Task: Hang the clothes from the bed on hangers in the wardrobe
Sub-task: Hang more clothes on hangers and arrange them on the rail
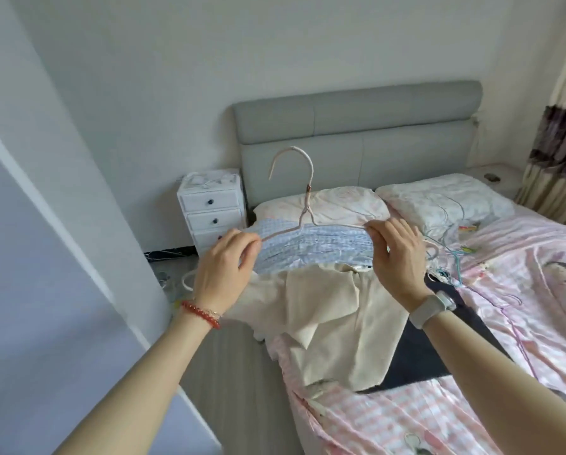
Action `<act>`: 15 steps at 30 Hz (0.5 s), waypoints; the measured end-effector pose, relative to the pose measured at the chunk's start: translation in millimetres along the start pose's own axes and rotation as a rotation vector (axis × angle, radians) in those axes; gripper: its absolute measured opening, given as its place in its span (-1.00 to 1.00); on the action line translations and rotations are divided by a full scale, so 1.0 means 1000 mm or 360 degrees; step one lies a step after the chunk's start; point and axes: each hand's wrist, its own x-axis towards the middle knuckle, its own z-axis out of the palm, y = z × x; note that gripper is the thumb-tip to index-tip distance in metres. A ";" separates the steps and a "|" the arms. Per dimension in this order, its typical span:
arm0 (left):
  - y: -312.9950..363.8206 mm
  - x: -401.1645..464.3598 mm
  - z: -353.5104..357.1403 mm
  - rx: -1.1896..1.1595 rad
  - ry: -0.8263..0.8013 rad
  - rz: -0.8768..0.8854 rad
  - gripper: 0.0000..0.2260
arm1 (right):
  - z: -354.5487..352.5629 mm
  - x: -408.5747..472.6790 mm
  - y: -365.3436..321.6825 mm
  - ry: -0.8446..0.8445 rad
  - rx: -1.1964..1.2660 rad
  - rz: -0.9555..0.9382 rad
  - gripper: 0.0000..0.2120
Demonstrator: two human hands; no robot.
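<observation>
A pale pink wire hanger (306,198) is held upright above the bed's left edge, hook up. A light blue checked garment (311,249) is gathered over its lower bar. My left hand (227,269) grips the garment and the hanger's left shoulder. My right hand (396,249) pinches the garment and the hanger's right shoulder. Below them a cream garment (337,320) lies on the bed, and a dark garment (439,349) lies partly under it. Several more wire hangers (452,238) lie tangled near the pillows.
The bed (521,290) has a pink checked cover, two pillows and a grey headboard (357,133). A white drawer unit (212,211) stands left of it. A white door or panel (45,257) fills the left side. A curtain (561,142) hangs at the right.
</observation>
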 end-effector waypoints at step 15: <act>-0.023 -0.234 -0.205 0.0603 0.0590 -0.0914 -0.93 | 0.032 -0.060 -0.250 -0.0622 0.0854 -0.0588 -0.76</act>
